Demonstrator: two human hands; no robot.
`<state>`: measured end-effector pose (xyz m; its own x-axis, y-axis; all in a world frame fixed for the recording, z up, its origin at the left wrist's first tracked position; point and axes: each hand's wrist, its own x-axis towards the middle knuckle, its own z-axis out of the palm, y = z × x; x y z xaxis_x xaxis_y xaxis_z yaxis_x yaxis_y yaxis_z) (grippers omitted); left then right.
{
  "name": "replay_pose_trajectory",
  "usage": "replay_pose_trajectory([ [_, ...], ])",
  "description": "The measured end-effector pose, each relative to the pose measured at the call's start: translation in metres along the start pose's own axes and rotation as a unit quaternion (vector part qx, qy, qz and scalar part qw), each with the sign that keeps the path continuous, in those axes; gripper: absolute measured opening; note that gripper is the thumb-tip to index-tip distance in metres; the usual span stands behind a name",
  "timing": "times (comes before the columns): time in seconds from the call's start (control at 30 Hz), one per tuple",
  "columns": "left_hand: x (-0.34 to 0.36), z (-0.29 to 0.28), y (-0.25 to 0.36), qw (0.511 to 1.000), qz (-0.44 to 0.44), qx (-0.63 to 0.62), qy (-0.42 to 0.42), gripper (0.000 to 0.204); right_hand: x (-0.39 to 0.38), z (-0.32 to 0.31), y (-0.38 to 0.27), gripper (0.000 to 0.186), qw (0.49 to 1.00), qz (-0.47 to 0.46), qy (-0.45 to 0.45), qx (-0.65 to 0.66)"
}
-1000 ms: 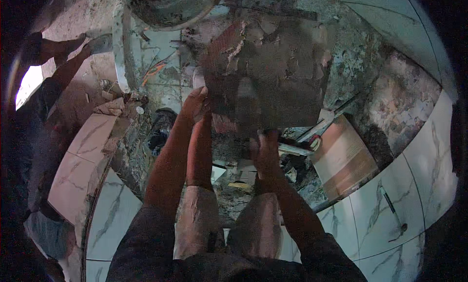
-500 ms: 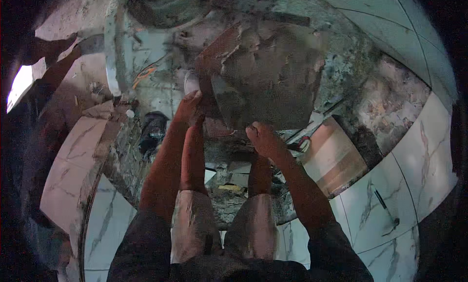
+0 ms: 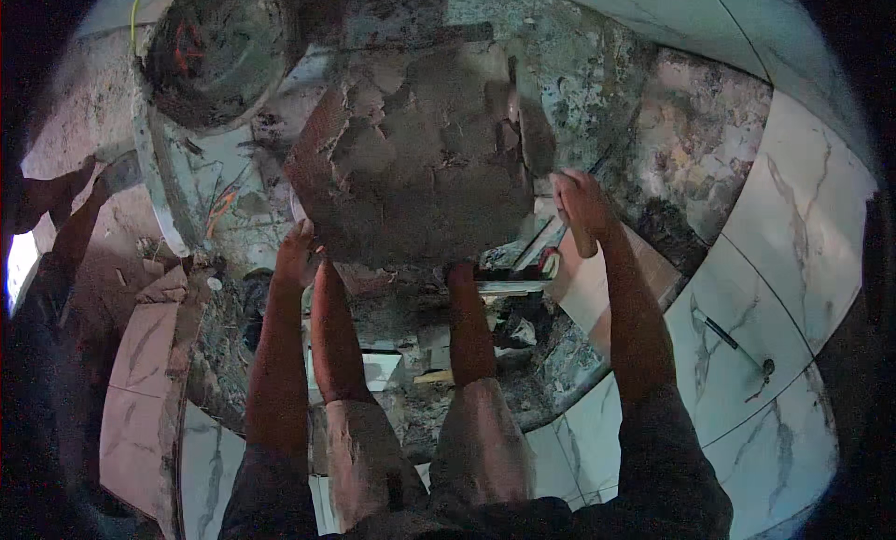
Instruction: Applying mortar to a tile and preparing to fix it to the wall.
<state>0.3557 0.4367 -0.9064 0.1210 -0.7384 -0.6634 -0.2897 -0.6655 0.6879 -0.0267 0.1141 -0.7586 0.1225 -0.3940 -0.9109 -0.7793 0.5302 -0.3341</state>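
In front of me is a square tile [image 3: 303, 157], its upward face coated with thick grey-brown mortar [image 3: 429, 157]. A strip of reddish-brown tile back shows bare along the left side. My left hand [image 3: 297, 251] is closed at the near left edge of the tile, fingers partly hidden beneath it. Just past the right edge, my right hand [image 3: 582, 206] grips a trowel [image 3: 584, 241] by its wooden handle. The trowel's blade [image 3: 536, 134] stands steeply tilted along the mortar's right side.
A round bucket [image 3: 219, 59] stands far left. Offcuts and tools lie near my feet, including a pale tile piece [image 3: 607, 283]. A hammer-like tool [image 3: 733, 342] rests on the marbled floor tiles [image 3: 747, 428] at right. Another person's arm [image 3: 70, 204] shows at left.
My right hand has swung right and away from me, taking the trowel blade off the mortar's middle to the right edge. My left hand stays at the tile. The view has shifted.
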Motion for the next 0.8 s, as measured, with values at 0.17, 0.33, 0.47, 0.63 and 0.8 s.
replay_pose_trajectory([
  [0.17,0.003,-0.004,0.084,0.797,-0.248,-0.551,-0.006,0.035,0.003,0.009,0.000,0.026,0.996,0.020,-0.052,0.063],
  [0.33,0.004,-0.003,0.090,0.825,-0.267,-0.497,0.024,0.031,-0.011,0.002,-0.015,0.024,0.993,0.029,-0.057,0.096],
  [0.47,0.002,-0.002,0.068,0.885,-0.204,-0.418,0.014,0.030,0.002,0.024,-0.026,0.024,0.953,0.062,-0.078,0.285],
  [0.63,0.009,0.005,0.095,0.832,-0.231,-0.504,0.006,0.032,-0.001,0.052,-0.032,0.032,0.986,-0.071,-0.095,-0.119],
  [0.8,0.000,-0.001,0.033,0.981,0.101,0.155,0.053,0.035,-0.002,-0.003,-0.074,0.049,0.943,-0.167,-0.004,-0.287],
])
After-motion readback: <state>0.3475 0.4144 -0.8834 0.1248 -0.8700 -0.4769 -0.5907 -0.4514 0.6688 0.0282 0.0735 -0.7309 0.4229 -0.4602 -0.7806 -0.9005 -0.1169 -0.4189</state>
